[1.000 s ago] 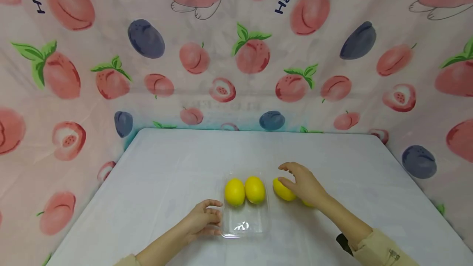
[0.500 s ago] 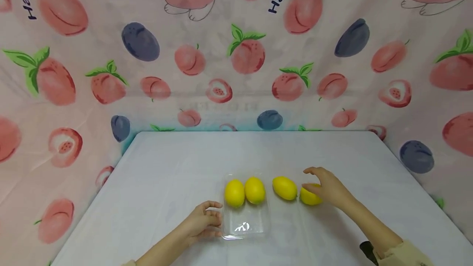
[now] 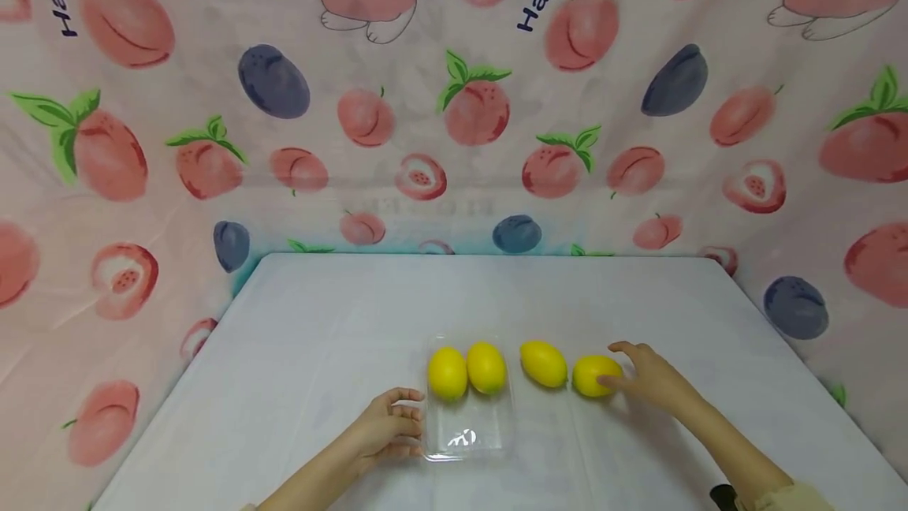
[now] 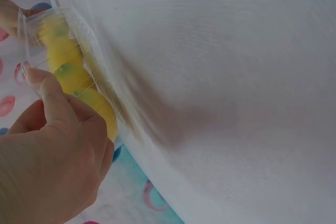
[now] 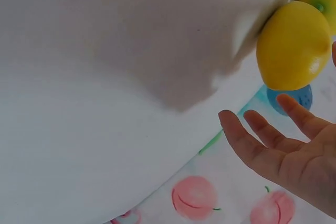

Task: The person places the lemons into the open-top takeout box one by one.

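Clear plastic tray (image 3: pixel 468 440), steadied at left edge, holding two yellow lemons (image 3: pixel 467 371) side by side at far end; two more lemons (image 3: pixel 569 370) lying loose just right.

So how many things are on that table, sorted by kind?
Lemons: 4, namely two in the tray and two loose on the table.
Clear tray: 1.
Total: 5.
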`<state>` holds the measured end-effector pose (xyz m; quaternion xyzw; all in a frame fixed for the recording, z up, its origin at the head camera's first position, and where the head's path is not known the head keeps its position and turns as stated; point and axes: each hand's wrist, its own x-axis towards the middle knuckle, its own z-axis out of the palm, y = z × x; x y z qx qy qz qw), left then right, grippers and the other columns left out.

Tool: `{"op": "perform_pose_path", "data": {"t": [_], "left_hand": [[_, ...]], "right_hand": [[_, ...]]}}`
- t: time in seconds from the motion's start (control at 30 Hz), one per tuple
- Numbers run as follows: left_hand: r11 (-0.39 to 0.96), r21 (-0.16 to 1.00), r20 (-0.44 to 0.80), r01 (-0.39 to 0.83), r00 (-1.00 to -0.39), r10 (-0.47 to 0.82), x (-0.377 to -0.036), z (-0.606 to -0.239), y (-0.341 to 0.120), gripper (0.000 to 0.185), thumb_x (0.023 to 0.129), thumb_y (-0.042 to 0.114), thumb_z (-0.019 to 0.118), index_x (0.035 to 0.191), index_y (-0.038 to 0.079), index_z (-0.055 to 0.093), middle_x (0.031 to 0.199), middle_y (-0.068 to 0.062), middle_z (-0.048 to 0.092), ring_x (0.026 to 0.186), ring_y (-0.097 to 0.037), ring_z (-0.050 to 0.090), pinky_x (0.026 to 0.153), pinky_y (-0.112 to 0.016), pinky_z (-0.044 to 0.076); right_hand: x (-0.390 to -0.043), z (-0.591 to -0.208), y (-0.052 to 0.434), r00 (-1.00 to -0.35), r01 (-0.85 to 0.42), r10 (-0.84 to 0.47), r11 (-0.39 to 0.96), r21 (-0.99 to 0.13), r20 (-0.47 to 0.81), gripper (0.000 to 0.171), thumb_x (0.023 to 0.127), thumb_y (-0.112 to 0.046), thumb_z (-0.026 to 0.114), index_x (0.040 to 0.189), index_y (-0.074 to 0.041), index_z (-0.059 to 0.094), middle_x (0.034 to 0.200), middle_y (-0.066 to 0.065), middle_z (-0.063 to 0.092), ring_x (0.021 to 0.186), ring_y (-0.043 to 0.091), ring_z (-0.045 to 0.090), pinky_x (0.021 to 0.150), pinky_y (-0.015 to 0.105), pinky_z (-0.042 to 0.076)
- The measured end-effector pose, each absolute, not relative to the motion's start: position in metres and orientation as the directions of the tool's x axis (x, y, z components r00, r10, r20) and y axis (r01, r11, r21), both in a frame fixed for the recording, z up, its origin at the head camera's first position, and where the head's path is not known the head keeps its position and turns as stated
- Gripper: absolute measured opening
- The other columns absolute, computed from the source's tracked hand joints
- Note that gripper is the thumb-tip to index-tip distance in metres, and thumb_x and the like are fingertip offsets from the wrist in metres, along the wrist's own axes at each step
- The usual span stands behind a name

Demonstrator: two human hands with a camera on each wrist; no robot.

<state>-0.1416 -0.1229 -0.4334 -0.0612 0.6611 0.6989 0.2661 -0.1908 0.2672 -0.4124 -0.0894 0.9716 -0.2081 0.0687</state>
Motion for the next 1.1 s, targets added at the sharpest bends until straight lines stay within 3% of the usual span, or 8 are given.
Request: {"op": "perform_pose_path", "data": {"t": [0.33,0.57,1.1], "left_hand": [[0.008,0.891,-0.436,-0.453,-0.853,0.287,-0.142,-0.435,-0.123,0.048,0.084,-0.009,0.058,0.127,-0.003,0.038,0.083,0.001,0.052,0.069,-0.011,0.055,0.063,-0.025,0.059],[0.01,0.89,-0.439,-0.455,-0.853,0.283,-0.141,-0.435,-0.123,0.048,0.084,-0.01,0.057,0.127,-0.004,0.038,0.084,0.001,0.052,0.07,-0.011,0.055,0.064,-0.026,0.059],[0.02,0.887,-0.451,-0.462,-0.854,0.259,-0.141,-0.433,-0.121,0.048,0.084,-0.01,0.058,0.127,-0.003,0.039,0.086,-0.001,0.052,0.072,-0.013,0.054,0.064,-0.027,0.06]], "right_hand": [[-0.192,-0.418,0.263,-0.973,-0.141,-0.204,0.893,-0.428,-0.104,0.068,0.081,-0.044,0.069,0.122,0.007,0.051,0.11,0.031,0.056,0.096,0.04,0.057,0.082,0.059,0.05],[-0.197,-0.419,0.254,-0.969,-0.109,-0.196,0.889,-0.446,-0.154,0.067,0.08,-0.046,0.069,0.119,0.006,0.052,0.101,0.021,0.058,0.088,0.029,0.056,0.077,0.049,0.052],[-0.195,-0.416,0.249,-0.964,-0.149,-0.234,0.87,-0.47,-0.127,0.051,0.076,-0.03,0.076,0.107,0.005,0.054,0.089,0.012,0.062,0.075,0.019,0.052,0.065,0.034,0.047]]}}
